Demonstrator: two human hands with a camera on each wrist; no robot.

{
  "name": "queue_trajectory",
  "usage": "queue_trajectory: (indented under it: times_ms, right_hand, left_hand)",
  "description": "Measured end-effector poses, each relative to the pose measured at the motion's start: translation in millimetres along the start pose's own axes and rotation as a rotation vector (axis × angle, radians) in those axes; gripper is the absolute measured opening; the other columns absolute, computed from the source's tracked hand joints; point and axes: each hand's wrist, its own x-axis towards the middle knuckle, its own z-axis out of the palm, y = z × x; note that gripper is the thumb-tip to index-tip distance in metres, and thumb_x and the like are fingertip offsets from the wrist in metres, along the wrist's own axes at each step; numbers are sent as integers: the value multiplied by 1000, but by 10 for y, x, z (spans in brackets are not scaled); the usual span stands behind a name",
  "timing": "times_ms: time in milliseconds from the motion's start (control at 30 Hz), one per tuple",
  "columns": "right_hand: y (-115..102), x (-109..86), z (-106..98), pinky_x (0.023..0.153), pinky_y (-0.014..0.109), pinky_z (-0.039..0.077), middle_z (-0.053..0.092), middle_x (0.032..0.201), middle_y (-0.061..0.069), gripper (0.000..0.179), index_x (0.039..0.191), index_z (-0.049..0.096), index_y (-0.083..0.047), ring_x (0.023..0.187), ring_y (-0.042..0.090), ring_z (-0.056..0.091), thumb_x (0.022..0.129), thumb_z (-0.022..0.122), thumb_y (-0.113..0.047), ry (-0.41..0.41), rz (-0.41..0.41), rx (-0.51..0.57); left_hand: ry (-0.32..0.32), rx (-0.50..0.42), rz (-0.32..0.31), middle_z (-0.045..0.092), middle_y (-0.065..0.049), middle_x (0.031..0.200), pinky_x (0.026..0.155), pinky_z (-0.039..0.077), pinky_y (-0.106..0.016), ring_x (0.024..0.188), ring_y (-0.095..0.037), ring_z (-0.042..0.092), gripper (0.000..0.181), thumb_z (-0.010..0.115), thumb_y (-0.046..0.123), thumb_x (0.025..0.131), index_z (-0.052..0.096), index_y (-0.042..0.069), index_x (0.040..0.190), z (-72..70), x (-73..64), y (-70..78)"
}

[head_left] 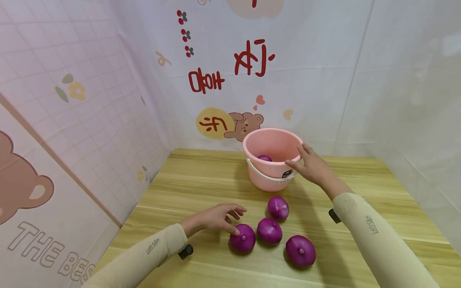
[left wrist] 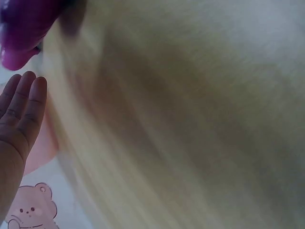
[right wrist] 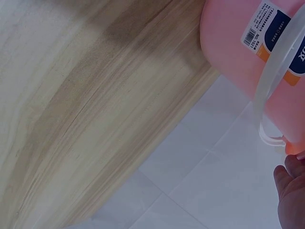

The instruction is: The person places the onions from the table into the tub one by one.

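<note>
Several purple onions lie on the wooden table: the left one (head_left: 243,239), the middle one (head_left: 269,231), the back one (head_left: 278,208) and the right one (head_left: 300,251). My left hand (head_left: 217,218) is beside the left onion, thumb at its top edge and fingers spread loosely. In the left wrist view, a blurred onion (left wrist: 24,24) appears beyond the fingertips. Behind the onions stands a pink bucket (head_left: 264,182), upright, with another onion (head_left: 265,158) inside, partly hidden by the rim. My right hand (head_left: 317,166) holds the bucket's right rim between thumb and fingers.
The bucket's white handle (head_left: 266,176) hangs down across its front. A printed cloth (head_left: 306,80) stands behind the table (head_left: 194,172), and similar cloth walls enclose both sides.
</note>
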Motion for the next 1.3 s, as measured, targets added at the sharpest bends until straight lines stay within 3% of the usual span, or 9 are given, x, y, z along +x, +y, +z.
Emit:
queue_trajectory:
  times_ms: [133, 433, 700, 967, 1300]
  right_hand:
    - [1, -4, 9, 108, 66, 29, 12, 160, 30, 95, 155, 19, 3, 138, 55, 28, 96, 46, -66, -4, 0, 1]
    - [16, 2, 5, 108, 66, 29, 11, 160, 30, 96, 156, 18, 3, 138, 55, 27, 96, 45, -66, -14, 2, -6]
    - [4, -13, -13, 108, 66, 29, 11, 160, 29, 96, 156, 18, 3, 138, 54, 28, 95, 46, -66, -11, 2, 0]
    - [-17, -15, -19, 107, 66, 30, 13, 160, 29, 95, 155, 20, 3, 137, 54, 30, 95, 49, -65, -1, 1, 8]
    - [-19, -14, -25, 108, 66, 29, 11, 160, 29, 94, 156, 18, 2, 138, 54, 28, 96, 47, -65, -14, 2, 1]
  left_hand:
    - [-35, -7, -3, 55, -16, 136, 98, 50, -33, 117, -24, 58, 63, 81, 12, 83, 53, 10, 139, 70, -5, -64]
    - [-102, 20, -18, 61, 4, 116, 92, 51, -27, 106, -15, 62, 61, 81, 16, 84, 54, 4, 138, 127, 12, -40]
    - [-133, 17, -55, 60, 3, 113, 86, 52, -23, 103, -13, 63, 51, 80, 16, 85, 60, 15, 131, 146, 27, -18]
    - [-74, 84, -40, 60, 6, 112, 86, 52, -23, 102, -13, 62, 52, 81, 20, 83, 60, 17, 131, 63, 61, 43]
    - [20, 104, -8, 61, 3, 116, 84, 54, -27, 104, -15, 59, 55, 80, 25, 85, 58, 15, 135, -210, 157, 197]
